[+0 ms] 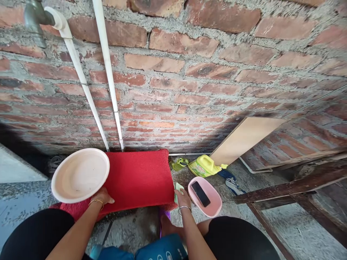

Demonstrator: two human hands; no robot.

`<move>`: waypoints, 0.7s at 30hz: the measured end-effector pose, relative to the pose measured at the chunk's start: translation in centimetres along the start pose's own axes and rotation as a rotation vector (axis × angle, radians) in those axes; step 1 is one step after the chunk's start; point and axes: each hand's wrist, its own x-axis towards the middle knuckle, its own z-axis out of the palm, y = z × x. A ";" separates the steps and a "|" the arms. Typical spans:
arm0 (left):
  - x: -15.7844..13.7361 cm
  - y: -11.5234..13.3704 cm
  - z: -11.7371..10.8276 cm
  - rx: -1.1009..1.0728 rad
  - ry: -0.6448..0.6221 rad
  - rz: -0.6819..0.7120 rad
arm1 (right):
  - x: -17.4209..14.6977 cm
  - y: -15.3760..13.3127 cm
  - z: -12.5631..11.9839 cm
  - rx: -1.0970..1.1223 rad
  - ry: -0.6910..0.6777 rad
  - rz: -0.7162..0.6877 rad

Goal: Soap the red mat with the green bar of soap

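My right hand is closed on a small scrubbing brush with a pale top and green bristles, at the right edge of a red mat. The mat is spread over a flat raised surface, and its near left part hangs down. On the mat's left side lies my left hand, thumb stretched out over the red fabric. Its other fingers are mostly hidden beside the rim of a pale pink basin. A few dark specks show inside the basin.
To the right stand a pink tub holding a dark phone, a yellow jug and a yellow-green container. A board leans on the brick wall. White pipes and a tap are at left; a wooden frame is at right.
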 end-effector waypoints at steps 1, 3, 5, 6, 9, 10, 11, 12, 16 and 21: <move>-0.2 0.0 -0.1 0.010 -0.002 -0.001 | 0.0 0.4 -0.5 -0.004 0.005 0.055; -0.3 0.2 -0.3 0.038 -0.008 -0.014 | -0.1 0.7 -1.3 -0.009 0.031 0.124; -0.3 0.4 -0.3 0.051 -0.013 -0.028 | -0.4 -0.1 -1.1 -0.004 0.059 0.083; -0.2 0.5 -0.3 0.055 -0.019 -0.036 | -0.7 -1.1 -0.6 0.003 0.071 0.027; 0.2 0.7 -0.1 0.055 -0.029 -0.049 | -3.0 -5.4 2.8 0.003 0.067 -0.264; 0.3 0.7 0.0 0.055 -0.026 -0.049 | -4.3 -7.0 4.4 -0.014 0.040 -0.387; 0.3 0.7 0.0 0.055 -0.020 -0.049 | -5.8 -8.6 6.0 -0.045 -0.002 -0.519; 0.3 0.7 0.0 0.055 -0.013 -0.048 | -7.3 -10.1 7.6 -0.091 -0.053 -0.645; 0.1 0.5 -0.1 0.045 -0.002 -0.053 | -12.0 -14.2 11.9 -0.326 -0.264 -0.963; 0.4 0.6 0.1 0.074 -0.032 -0.066 | -9.7 -14.6 8.9 -0.411 -0.291 -0.892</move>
